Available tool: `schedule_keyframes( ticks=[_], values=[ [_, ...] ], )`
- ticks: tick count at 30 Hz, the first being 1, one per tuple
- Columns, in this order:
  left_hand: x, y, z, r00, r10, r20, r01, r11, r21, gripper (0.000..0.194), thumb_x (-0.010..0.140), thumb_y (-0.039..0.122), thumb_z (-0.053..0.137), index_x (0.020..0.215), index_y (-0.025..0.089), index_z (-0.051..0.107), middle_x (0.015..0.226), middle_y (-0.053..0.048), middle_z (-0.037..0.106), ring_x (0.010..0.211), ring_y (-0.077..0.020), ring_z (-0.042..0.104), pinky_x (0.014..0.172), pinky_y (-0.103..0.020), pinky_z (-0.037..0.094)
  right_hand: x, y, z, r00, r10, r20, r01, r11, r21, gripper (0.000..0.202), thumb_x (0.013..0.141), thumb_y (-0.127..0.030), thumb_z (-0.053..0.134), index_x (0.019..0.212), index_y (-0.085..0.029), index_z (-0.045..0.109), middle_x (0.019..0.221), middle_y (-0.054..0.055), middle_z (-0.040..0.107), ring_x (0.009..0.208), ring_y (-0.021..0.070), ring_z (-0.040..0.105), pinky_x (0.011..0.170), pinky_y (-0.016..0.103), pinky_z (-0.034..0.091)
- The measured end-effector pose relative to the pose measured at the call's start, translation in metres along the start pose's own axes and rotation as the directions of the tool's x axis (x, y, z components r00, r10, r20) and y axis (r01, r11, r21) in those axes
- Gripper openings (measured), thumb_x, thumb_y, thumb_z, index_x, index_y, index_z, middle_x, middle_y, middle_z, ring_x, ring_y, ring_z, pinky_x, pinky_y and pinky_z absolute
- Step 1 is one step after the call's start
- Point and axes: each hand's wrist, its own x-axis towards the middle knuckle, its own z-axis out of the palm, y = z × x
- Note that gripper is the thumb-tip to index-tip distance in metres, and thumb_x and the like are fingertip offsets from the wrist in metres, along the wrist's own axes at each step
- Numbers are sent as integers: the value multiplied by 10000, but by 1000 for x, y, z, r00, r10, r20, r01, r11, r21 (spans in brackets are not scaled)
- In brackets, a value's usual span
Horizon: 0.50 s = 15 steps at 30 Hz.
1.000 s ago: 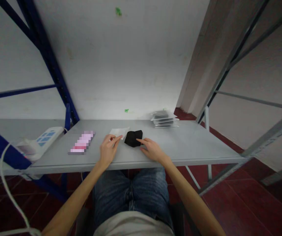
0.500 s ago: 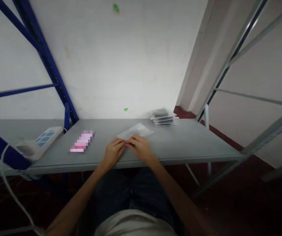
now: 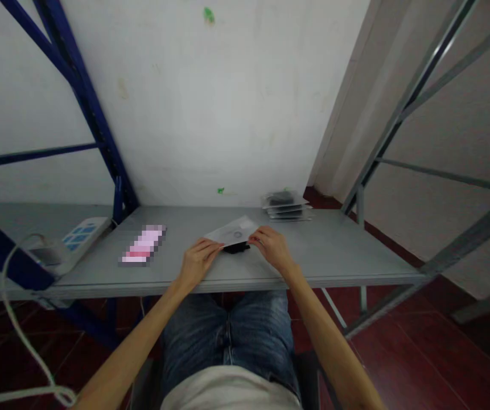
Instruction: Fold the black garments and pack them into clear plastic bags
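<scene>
A flat, translucent white plastic bag (image 3: 233, 232) with a small ring-shaped mark is held over a grey flat-topped metal table (image 3: 338, 256), and all else is placed by this bag. Its near left corner is pinched between the thumb and fingers of the left hand (image 3: 200, 262); its near right corner is pinched likewise by the right hand (image 3: 272, 246). At the bag's near edge, between the hands, a soft black fabric piece (image 3: 237, 249) is partly covered; whether it is tucked inside or lies beneath cannot be told. Behind and to the right of the bag, a stack of flat clear packets with dark contents (image 3: 287, 206) is set. Well to its left, a pink-and-white blurred rectangular object (image 3: 143, 245) is laid, and farther left a long white power strip with blue panels (image 3: 83, 234) is seen.
</scene>
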Motion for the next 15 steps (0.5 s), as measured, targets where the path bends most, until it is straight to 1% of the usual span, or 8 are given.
schedule_keyframes(
  ticks=[3, 6, 9, 12, 14, 15],
  values=[
    [2, 0, 0, 997, -6, -74, 11, 998, 67, 177, 1017, 289, 617, 1057, 244, 783, 942, -35, 786, 880, -200, 685, 833, -372, 586, -9, 27, -17, 995, 94, -27, -95, 995, -31, 156, 1009, -307, 659, 924, -222, 758, 945, 52, 734, 927, 215, 670, 814, 300, 480],
    [2, 1, 0, 995, -14, -94, 25, 992, 120, 166, 1007, 288, 631, 1057, 254, 786, 931, -38, 762, 875, -205, 664, 815, -364, 575, -13, 41, -34, 981, 192, 17, -191, 981, -39, 140, 984, -308, 686, 900, -228, 764, 928, 37, 738, 880, 203, 673, 762, 284, 460],
    [-1, 2, 0, 999, -31, -38, 37, 987, 155, 193, 1022, 293, 599, 1086, 264, 779, 981, -49, 740, 919, -207, 666, 856, -366, 573, -12, 46, -49, 964, 253, 78, -249, 967, -53, 118, 953, -310, 712, 888, -230, 769, 944, 35, 749, 845, 195, 669, 732, 276, 439],
    [-3, 0, 2, 993, -114, 23, 106, 971, 215, 241, 1044, 298, 535, 1120, 250, 759, 1044, -72, 726, 989, -225, 667, 887, -372, 573, -16, 54, -68, 936, 334, 109, -320, 939, -128, 75, 917, -285, 733, 886, -227, 768, 958, 40, 756, 845, 194, 669, 718, 273, 425],
    [-4, -3, 3, 978, -194, 71, 168, 949, 267, 263, 1044, 298, 508, 1162, 240, 736, 1079, -86, 719, 1043, -246, 660, 918, -390, 569, -27, 68, -85, 895, 422, 145, -392, 899, -196, 46, 884, -268, 748, 879, -227, 769, 914, 36, 759, 822, 193, 670, 694, 270, 416],
    [-4, -4, 4, 969, -226, 102, 189, 940, 286, 272, 1037, 295, 507, 1198, 237, 719, 1100, -91, 717, 1069, -256, 655, 944, -404, 564, -35, 78, -93, 859, 480, 178, -437, 869, -234, 33, 867, -255, 752, 864, -228, 770, 868, 30, 757, 789, 190, 668, 675, 269, 410]
  ],
)
